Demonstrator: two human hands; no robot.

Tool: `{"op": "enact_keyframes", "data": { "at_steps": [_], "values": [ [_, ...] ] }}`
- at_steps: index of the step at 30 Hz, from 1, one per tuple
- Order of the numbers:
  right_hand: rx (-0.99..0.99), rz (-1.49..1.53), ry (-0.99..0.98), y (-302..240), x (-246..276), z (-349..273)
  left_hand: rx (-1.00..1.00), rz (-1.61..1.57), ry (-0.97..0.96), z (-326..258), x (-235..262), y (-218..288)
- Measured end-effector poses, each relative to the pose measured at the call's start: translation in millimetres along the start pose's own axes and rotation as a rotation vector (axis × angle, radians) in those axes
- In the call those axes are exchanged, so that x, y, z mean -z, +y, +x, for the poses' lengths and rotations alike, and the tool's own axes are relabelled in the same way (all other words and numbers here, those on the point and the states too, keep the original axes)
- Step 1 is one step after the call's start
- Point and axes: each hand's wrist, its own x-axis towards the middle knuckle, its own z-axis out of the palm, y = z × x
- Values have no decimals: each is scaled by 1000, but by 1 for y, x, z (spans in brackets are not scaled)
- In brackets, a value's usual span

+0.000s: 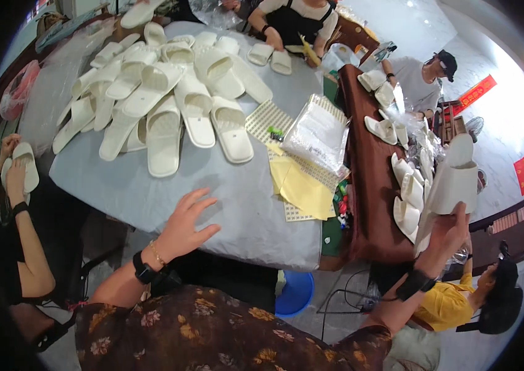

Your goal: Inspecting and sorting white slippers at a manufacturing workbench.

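My left hand (186, 224) hovers over the near edge of the grey-covered table (107, 170), its fingers spread and holding nothing. Far out to the right, my right hand (446, 234) grips a pair of white slippers (458, 185) by the lower part, soles upright. Whether both slippers sit fully in the grip is partly hidden by the fingers. A large heap of white slippers (164, 133) covers the table's far left and middle. Nearest to my left hand are the heap's front toes and a yellow sheet of paper (302, 188).
A stack of clear plastic bags (317, 133) lies on sticker sheets (268, 119). On the brown side table (367, 210), more white slippers (407, 191) stand in a row. Co-workers sit around, one holding slippers (24, 167) at left. A blue bucket (296, 294) stands below the table.
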Motion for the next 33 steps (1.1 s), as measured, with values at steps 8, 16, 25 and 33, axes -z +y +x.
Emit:
{"op": "enact_keyframes", "data": {
  "at_steps": [8, 16, 25, 33],
  "values": [
    [-685, 240, -401, 79, -149, -250, 284, -1004, -354, -6, -19, -5],
    [-765, -197, -994, 153, -143, -313, 693, -1109, 203, -15, -1, -45],
    [-275, -834, -880, 191, -127, -298, 637, -878, 317, -24, 0, -58],
    [-173, -768, -733, 231, -136, -277, 275, 40, 364, 5, -17, -57]
  ]
}}
